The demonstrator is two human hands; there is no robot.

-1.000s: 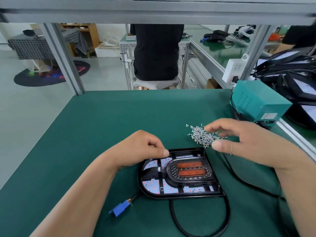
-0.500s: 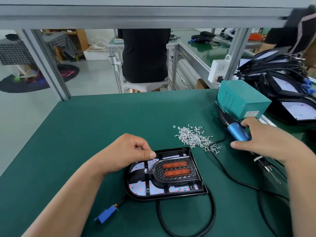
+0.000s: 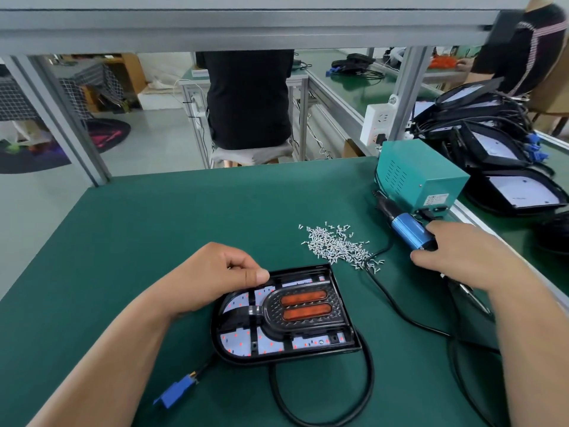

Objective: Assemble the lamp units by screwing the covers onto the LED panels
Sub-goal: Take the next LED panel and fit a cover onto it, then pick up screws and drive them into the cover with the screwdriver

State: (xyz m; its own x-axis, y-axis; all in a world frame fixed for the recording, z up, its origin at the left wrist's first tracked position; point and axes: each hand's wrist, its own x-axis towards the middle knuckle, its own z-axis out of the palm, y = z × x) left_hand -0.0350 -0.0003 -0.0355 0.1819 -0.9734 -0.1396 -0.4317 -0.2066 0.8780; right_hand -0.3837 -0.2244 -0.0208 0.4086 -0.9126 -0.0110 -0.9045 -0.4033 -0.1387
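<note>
Lamp unit (image 3: pixel 284 315) lies flat on the green worktop (image 3: pixel 154 241), near its front edge and about midway between the side edges. Black cover sits over the LED panel, with two orange lenses (image 3: pixel 304 305) showing in the raised centre. Black cable (image 3: pixel 323 405) loops from the unit toward the front edge and ends in a blue connector (image 3: pixel 175 394) at front left.

Left hand (image 3: pixel 215 278) rests on the unit's rear left corner, grip curled closed, thumb pressed against the forefinger at the cover's rim (whether a screw is pinched there cannot be told).

Loose pile of small silver screws (image 3: pixel 338 248) lies just behind the unit, toward the right.

Right hand (image 3: pixel 465 257) lies over the blue electric screwdriver (image 3: pixel 409 232) near the right edge, grip partly closed around the barrel; the bit end shows below the wrist. Teal power box (image 3: pixel 418 180) stands at the rear right corner, just behind the screwdriver.
</note>
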